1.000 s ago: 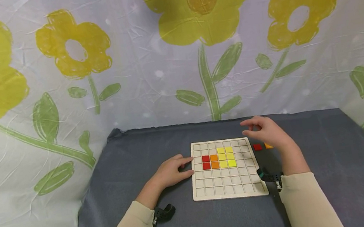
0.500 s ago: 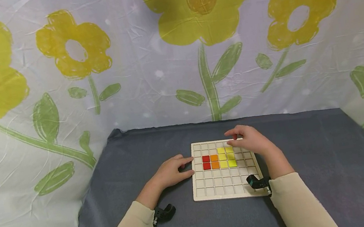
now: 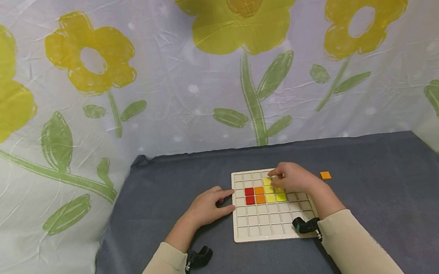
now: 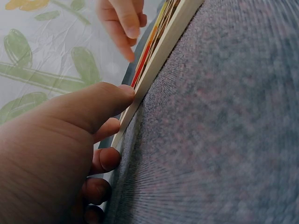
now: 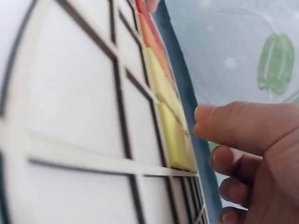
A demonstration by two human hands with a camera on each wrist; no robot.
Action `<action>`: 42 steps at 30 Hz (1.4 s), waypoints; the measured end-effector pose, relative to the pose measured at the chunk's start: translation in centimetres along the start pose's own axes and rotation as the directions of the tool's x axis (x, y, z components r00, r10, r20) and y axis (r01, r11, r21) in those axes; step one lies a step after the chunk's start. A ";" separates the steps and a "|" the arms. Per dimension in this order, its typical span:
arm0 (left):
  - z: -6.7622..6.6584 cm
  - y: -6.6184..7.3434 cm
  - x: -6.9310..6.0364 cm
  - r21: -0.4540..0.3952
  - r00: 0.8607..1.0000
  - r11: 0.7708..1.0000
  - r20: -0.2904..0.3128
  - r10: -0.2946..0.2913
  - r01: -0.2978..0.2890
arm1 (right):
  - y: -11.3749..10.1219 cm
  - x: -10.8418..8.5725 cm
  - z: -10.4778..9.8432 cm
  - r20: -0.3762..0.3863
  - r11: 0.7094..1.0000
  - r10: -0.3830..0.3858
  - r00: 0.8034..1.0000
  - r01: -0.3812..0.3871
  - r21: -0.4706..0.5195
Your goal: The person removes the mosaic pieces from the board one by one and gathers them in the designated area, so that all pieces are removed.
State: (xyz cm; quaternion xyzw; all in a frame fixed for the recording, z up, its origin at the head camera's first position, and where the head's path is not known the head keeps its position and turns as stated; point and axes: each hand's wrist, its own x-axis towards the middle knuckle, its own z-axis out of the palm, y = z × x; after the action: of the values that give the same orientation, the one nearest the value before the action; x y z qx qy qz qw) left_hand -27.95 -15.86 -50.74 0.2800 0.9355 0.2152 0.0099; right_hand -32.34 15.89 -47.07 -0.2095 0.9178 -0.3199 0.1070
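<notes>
A pale wooden grid board [image 3: 259,232] lies on the table, with red tiles [image 3: 249,196], orange tiles [image 3: 260,194] and yellow tiles [image 3: 270,198] in its cells. My left hand [image 3: 206,208] touches the board's left edge with thumb and forefinger spread apart; the left wrist view shows the thumb against the wooden rim [image 4: 152,77]. Over the yellow tiles is my right hand [image 3: 295,176], its thumb and forefinger apart and no piece visible between them. It covers part of the yellow group. Whether its fingertips touch a tile I cannot tell.
Right of the board a loose orange tile [image 3: 325,175] lies on the dark grey tablecloth [image 3: 383,207]; a sliver of red shows beside it, behind the right hand. A white cloth with yellow flowers [image 3: 167,69] hangs behind the table.
My right hand has moved left and down, from above the loose tiles to the yellow tiles on the board. The left hand stays at the board's edge.
</notes>
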 end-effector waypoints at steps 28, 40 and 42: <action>0.2 -0.1 0.0 0.001 1.000 1.000 -0.002 0.006 -0.006 | 0.0 0.5 0.8 -0.049 0.996 0.016 0.999 -0.020 -0.089; 0.2 -0.1 0.1 0.001 1.000 1.000 0.000 -0.003 0.003 | -0.7 0.4 1.0 -0.100 0.999 0.039 0.994 -0.042 -0.021; 0.2 -0.1 0.1 -0.003 1.000 1.000 -0.001 -0.003 0.003 | -0.9 0.4 1.1 -0.116 0.999 0.033 0.993 -0.037 -0.026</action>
State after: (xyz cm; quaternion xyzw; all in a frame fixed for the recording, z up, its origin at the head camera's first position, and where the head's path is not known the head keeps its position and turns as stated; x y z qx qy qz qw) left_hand -28.05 -15.84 -50.96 0.2786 0.9356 0.2167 0.0103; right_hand -32.03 14.53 -47.38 -0.1760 0.9305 -0.3164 0.0563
